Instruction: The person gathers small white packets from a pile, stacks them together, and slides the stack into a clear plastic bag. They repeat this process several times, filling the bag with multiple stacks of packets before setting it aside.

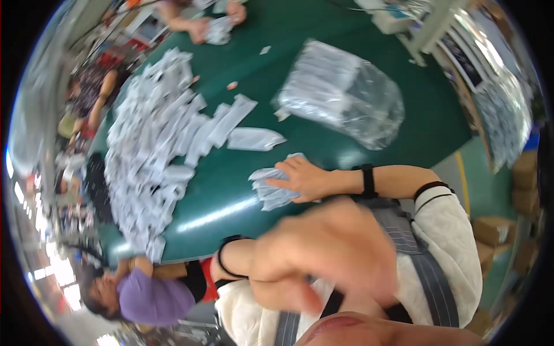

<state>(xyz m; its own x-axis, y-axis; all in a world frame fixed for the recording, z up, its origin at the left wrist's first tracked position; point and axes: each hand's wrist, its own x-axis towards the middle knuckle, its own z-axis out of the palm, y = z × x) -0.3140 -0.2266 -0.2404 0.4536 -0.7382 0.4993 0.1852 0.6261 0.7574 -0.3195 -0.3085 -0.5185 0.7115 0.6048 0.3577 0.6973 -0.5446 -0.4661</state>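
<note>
My right hand (303,178) is on the green table, its fingers bent over a small stack of pale, flat plastic-wrapped packets (269,195). My left hand (329,254) is raised off the table close to the camera, in front of my chest. Motion smears its fingers, and I cannot make out anything in them. Just beyond the stack lies a single pale packet (254,139). To the left spreads a big loose heap of similar packets (144,132). Farther off, a large clear plastic bag (369,98) holds rows of pale packets.
The green table (231,213) carries small scraps. Across it, another person's hands (199,30) handle pale packets. A person in a purple top (153,297) is at the lower left, others beyond the left edge. Cardboard boxes (493,230) stand on the floor at right.
</note>
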